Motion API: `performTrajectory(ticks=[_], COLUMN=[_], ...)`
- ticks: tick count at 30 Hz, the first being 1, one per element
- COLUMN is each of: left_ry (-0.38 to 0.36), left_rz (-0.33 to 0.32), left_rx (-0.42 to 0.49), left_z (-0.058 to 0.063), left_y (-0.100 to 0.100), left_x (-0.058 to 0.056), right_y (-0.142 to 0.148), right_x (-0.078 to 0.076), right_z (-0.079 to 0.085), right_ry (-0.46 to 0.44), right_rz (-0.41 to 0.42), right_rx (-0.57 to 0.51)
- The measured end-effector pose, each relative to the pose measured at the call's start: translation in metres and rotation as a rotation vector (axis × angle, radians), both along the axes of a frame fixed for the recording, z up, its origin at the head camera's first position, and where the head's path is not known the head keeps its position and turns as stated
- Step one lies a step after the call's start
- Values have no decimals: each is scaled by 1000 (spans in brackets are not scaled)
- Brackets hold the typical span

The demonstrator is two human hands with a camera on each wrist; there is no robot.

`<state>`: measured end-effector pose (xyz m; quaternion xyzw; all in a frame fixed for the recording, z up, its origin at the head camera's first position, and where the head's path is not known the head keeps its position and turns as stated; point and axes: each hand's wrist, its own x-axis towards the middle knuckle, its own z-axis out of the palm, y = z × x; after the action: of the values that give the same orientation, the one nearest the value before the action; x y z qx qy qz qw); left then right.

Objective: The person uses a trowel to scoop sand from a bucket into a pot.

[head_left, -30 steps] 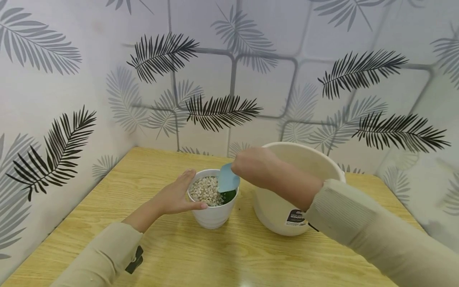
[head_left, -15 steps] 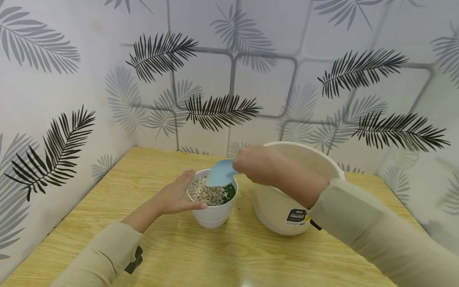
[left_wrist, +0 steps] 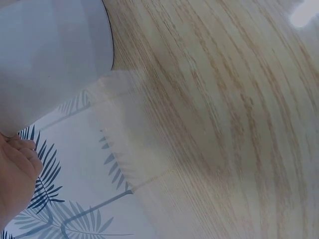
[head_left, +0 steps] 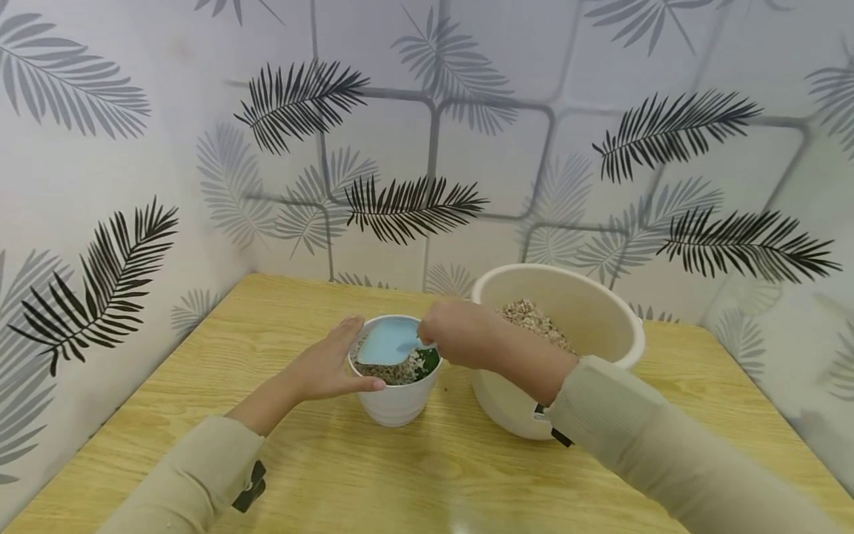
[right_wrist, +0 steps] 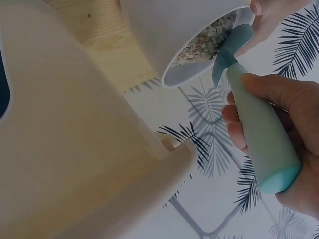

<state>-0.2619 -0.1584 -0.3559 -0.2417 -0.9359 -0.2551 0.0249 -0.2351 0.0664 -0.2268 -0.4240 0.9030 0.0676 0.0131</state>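
Observation:
A white plant pot (head_left: 395,409) stands upright on the table, with pale gravel (right_wrist: 206,42) inside and something dark green at its right. My left hand (head_left: 331,365) holds the pot's left side, thumb across the front near the rim and fingers behind. In my right hand (head_left: 462,334) is a small hand trowel (head_left: 389,340), its blue blade low over the gravel, within the rim. The right wrist view shows my fingers and thumb wrapped around its pale green handle (right_wrist: 263,134). The blade covers much of the gravel from the head view.
To the pot's right stands a large cream bucket (head_left: 630,337) with more gravel (head_left: 534,320) inside. My right forearm crosses in front of it. Behind the wooden table (head_left: 360,482) rises a leaf-patterned wall (head_left: 427,148).
The trowel blade has swung left across the pot and flattened over the gravel. My right hand has lowered slightly, and the bucket's gravel has come into sight. My left hand stays still.

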Motion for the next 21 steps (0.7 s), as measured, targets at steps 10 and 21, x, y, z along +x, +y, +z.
performTrajectory(ticks=[10,21], left_ry=[15,18], left_rz=[-8,0], left_rx=[-17,-13], left_z=[1,-2], left_y=[0,-2], left_x=[1,0], right_y=[16,28], right_x=[2,6], right_z=[1,9], right_ry=[-40,-25], right_rz=[11,-6], right_rx=[-34,24])
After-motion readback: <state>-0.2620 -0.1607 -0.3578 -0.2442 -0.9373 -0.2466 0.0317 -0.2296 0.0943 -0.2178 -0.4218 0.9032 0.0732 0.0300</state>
